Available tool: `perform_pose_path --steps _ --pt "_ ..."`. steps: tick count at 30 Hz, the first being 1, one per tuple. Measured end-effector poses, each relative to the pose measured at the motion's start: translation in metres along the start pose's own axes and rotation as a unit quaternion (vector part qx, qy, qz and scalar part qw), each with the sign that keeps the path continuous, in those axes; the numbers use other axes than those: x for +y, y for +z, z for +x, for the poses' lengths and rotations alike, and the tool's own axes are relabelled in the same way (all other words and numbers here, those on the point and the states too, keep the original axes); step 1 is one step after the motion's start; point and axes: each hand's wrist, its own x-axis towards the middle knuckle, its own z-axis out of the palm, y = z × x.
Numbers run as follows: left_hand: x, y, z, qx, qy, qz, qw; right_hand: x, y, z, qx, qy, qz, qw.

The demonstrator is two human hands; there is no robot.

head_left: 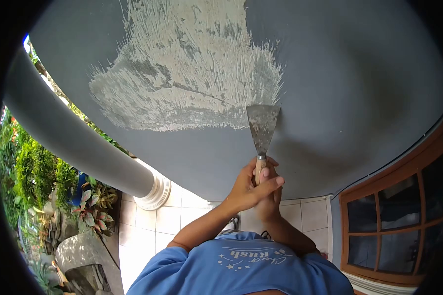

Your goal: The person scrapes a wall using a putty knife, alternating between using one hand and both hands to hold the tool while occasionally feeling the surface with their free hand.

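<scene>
While both hands are closing around its wooden handle, the scraper (263, 129) is lying just at the lower right corner of the rough whitish patch (182, 73). Its long axis is running from the hands up toward the patch, with the wide end of the blade leading and overlapping the patch's edge; whether it is pressing on the grey surface (197, 152) cannot be told. The left hand (245, 194) is coming in from below the patch and wrapping the handle, its fingers narrowly curled. The right hand (269, 206) is holding the same handle, overlapping the left, so neither is clearly sitting nearer the blade. Dried flecks are clinging to the metal, and nothing is visibly standing between blade and patch.

Left of the patch, a thick grey column (91, 147) is slanting down to a moulded base (155, 193), with green plants (34, 167) growing beyond it. Right of and below the patch, a wood-framed window (384, 230) is filling the corner, while pale floor tiles (168, 219) are spreading directly below.
</scene>
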Motion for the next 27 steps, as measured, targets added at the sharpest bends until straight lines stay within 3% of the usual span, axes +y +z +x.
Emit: perform_pose_path --steps 6,10,13,14,17,20,27 --pt "0.025 0.013 -0.003 0.053 0.035 0.029 0.998 -0.034 -0.001 0.006 -0.052 0.04 0.016 0.998" --pt "0.005 0.013 -0.009 0.039 0.021 -0.06 0.997 0.026 -0.012 -0.005 -0.007 -0.013 -0.027 1.0" --pt "0.028 0.014 0.013 0.014 0.034 -0.046 0.998 0.021 -0.004 0.023 0.051 -0.006 -0.04 0.998" --pt "0.033 0.011 0.019 0.008 0.055 0.004 0.998 0.025 -0.005 0.026 0.063 -0.044 -0.011 0.997" --pt "0.033 0.018 0.007 0.016 0.038 -0.024 0.999 -0.021 0.001 0.006 0.019 0.05 0.049 0.997" --pt "0.008 0.018 -0.009 0.035 0.013 -0.06 0.997 -0.014 -0.001 -0.012 0.006 0.024 -0.01 1.0" --pt "0.033 0.027 -0.01 0.015 0.016 -0.062 0.998 -0.019 -0.004 -0.011 -0.005 -0.022 -0.085 0.996"
